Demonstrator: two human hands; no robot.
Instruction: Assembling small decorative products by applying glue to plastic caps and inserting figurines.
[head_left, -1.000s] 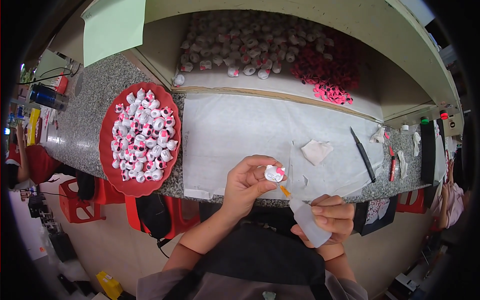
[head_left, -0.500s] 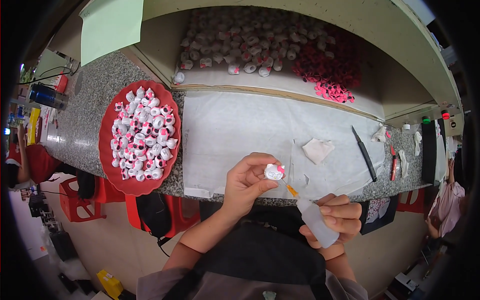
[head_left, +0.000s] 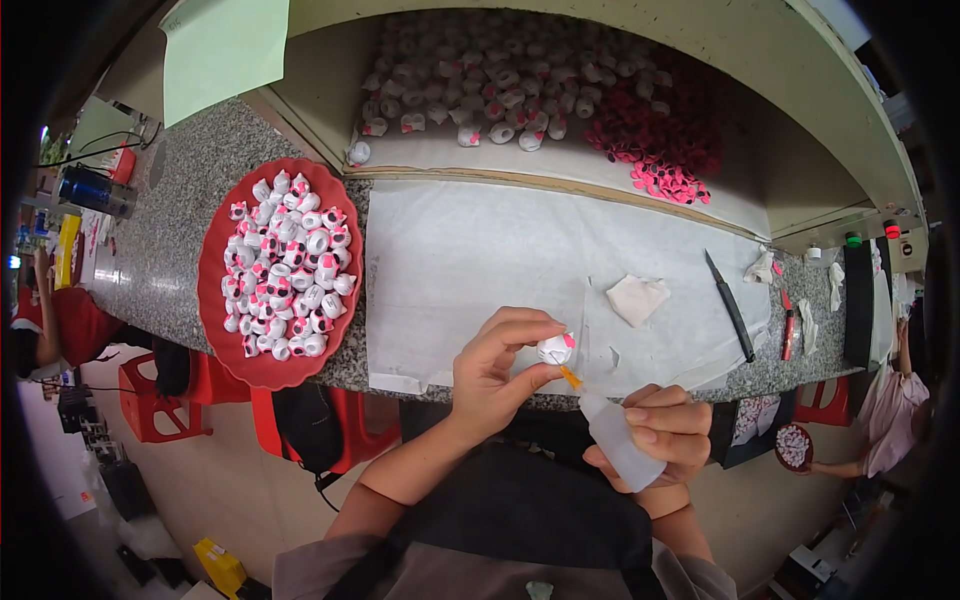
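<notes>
Left hand [head_left: 495, 375] pinches a small toy [head_left: 555, 348] between thumb and fingertips, just above the near edge of the sheet [head_left: 480, 260]. Toy: rounded, glossy white body with a pink patch on its right side. Fingers are curled tight around it; the thumb presses from below, the index finger from above.

Right hand [head_left: 665, 430] wraps closed around a bottle [head_left: 620, 440] of translucent white plastic, below and right of the sheet's near edge. Bottle is tilted, with its orange nozzle [head_left: 570, 377] pointing up-left and its tip touching, or almost touching, the toy's underside.

Sheet is thin, white and creased, and lies on a speckled granite counter [head_left: 170, 240]. Left of the sheet stands a round red tray [head_left: 215, 340] heaped with like white-and-pink toys. On the sheet's right part lies a crumpled tissue [head_left: 637, 298]; a black knife [head_left: 730, 305] lies at its right edge.
</notes>
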